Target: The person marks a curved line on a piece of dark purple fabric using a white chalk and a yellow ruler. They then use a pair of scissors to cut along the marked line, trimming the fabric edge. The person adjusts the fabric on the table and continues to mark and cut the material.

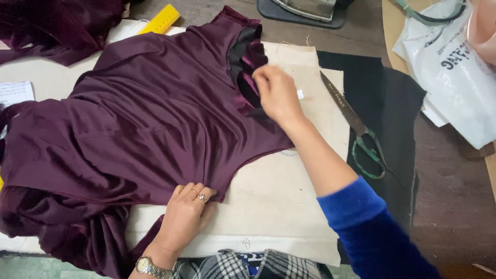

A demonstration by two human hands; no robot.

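Nearest me, my left hand [187,211] lies flat, fingers released, pinning the hem of the dark purple satin garment [144,124] spread on the cream pattern paper [279,196]. Farther out, my right hand [276,93] pinches its ruffled neckline; I judge the slippery satin could shift under pull. The green-handled steel scissors [356,129] lie just beyond.

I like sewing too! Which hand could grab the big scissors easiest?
Probably the right hand. It sits at the purple garment's neckline, close to the scissors on its right. The left hand presses the garment's lower edge, farther away.
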